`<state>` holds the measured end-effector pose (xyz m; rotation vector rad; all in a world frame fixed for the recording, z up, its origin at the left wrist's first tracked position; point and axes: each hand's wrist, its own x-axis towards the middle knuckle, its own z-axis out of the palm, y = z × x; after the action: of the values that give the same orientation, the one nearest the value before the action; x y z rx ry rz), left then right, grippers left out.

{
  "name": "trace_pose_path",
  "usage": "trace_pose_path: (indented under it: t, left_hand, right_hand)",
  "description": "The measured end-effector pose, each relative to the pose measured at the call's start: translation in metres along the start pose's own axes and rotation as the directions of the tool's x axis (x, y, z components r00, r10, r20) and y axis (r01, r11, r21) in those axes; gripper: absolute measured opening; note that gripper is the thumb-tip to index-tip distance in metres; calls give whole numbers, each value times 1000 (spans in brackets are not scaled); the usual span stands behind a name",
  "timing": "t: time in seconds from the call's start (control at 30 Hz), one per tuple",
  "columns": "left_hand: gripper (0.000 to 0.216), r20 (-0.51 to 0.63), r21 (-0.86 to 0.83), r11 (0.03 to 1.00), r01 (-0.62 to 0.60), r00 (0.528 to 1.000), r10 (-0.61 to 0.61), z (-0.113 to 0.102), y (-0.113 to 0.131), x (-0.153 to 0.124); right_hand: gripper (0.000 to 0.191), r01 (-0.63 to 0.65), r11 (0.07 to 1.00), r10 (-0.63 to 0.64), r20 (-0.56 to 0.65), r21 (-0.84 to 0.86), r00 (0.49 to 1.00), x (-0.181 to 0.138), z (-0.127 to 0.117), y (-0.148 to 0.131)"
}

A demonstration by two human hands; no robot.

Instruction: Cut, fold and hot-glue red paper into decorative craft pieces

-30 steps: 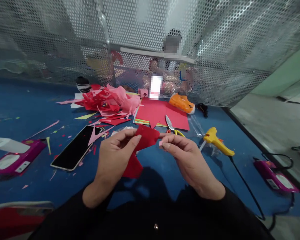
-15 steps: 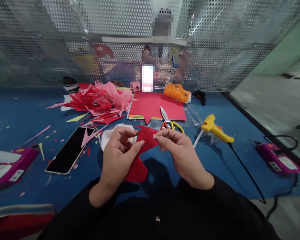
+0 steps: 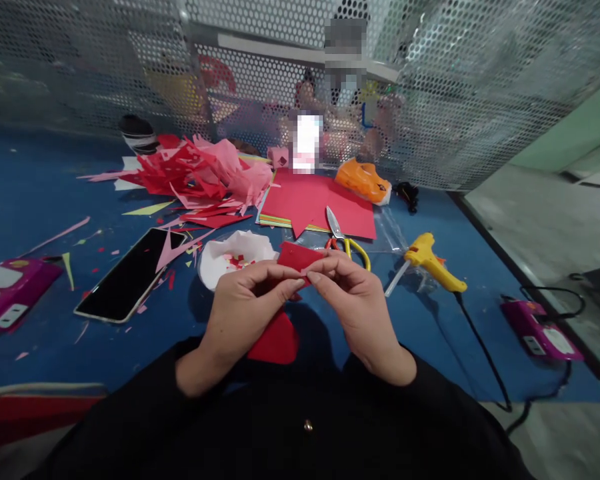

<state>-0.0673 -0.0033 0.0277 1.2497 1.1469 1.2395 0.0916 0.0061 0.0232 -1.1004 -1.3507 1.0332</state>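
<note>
Between my hands is a piece of red paper (image 3: 300, 256), its upper part folded or bent and its lower part showing under my left wrist. My left hand (image 3: 253, 303) pinches it from the left, thumb and fingers pressed together. From the right, my right hand (image 3: 353, 307) grips the same paper, with its thumb tip close to the left one. Fingers cover much of the paper's middle. Just behind my left hand stands a white bowl-like container (image 3: 215, 260) with small red and pink bits in it. Scissors (image 3: 341, 233) with yellow and red handles lie beyond my right hand.
Shredded red and pink paper (image 3: 200, 173) is heaped at the back left. Red sheets (image 3: 320, 200) lie at the back centre. A phone (image 3: 125, 280) is at left. A yellow glue gun (image 3: 435, 260) trails its cord right, near a purple power strip (image 3: 540, 333). Perforated metal (image 3: 260, 67) stands behind.
My hands have come together, and the right thumb has moved left to the left thumb. Less of the red paper's upper part shows. The view has shifted, uncovering more of the white container.
</note>
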Motion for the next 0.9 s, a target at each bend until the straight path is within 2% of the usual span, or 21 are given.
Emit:
trace_pose_path:
  t: [0.3, 0.57, 0.9]
  left_hand:
    - [5, -20, 86, 994, -63, 998, 65, 1, 2, 2]
    - [10, 0, 234, 969, -79, 997, 81, 0, 4, 0]
    - [9, 51, 351, 924, -152, 988, 143, -1, 2, 0]
  right_hand:
    - [11, 85, 986, -88, -15, -146, 996, -4, 3, -1]
    - [6, 163, 949, -171, -6, -270, 985, -1, -7, -6]
    - [10, 201, 935, -171, 127, -291, 977, 3, -12, -4]
